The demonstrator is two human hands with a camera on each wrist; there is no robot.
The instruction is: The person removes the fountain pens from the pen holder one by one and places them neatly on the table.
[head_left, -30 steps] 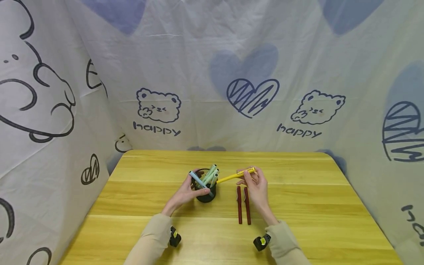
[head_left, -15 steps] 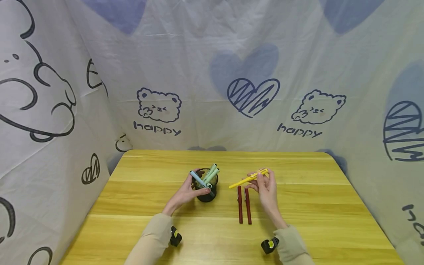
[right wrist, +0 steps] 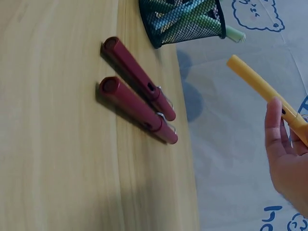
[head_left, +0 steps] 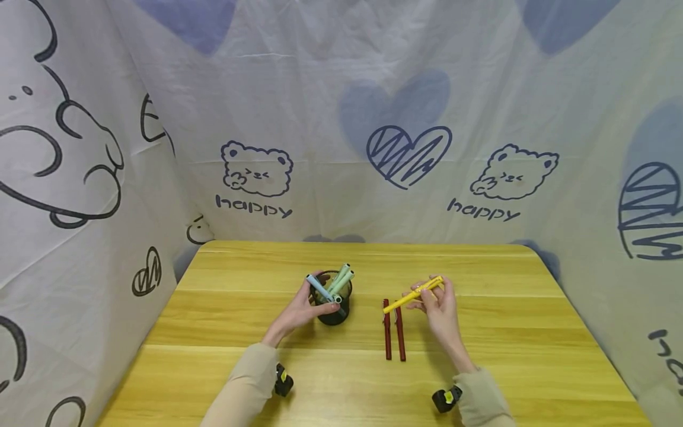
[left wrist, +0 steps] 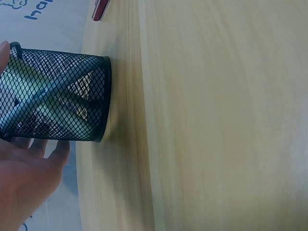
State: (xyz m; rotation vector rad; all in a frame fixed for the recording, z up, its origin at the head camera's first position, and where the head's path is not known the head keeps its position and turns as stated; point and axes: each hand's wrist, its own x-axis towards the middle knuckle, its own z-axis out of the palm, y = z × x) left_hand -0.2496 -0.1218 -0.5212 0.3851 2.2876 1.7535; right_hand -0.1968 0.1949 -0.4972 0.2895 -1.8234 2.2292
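A black mesh pen holder (head_left: 335,314) stands on the table with light green pens (head_left: 341,280) and a light blue pen (head_left: 318,287) in it. The left hand (head_left: 296,314) grips the holder around its side, thumb at the front; in the left wrist view its fingers lie along the mesh (left wrist: 57,96). Held between the right hand's (head_left: 441,308) thumb and fingers, a yellow pen (head_left: 411,295) slants in the air above the table. Two dark red pens (head_left: 387,332) lie side by side, left of the right hand; both show in the right wrist view (right wrist: 137,108).
The wooden table (head_left: 240,267) has a patterned cloth (head_left: 320,178) hanging behind it and at both sides. A black wrist camera (head_left: 284,381) sits on the left wrist, another (head_left: 446,399) on the right.
The right hand has moved right, away from the pen holder, carrying the yellow pen. One green pen leans differently, its end now near the left thumb. The left hand stays on the holder.
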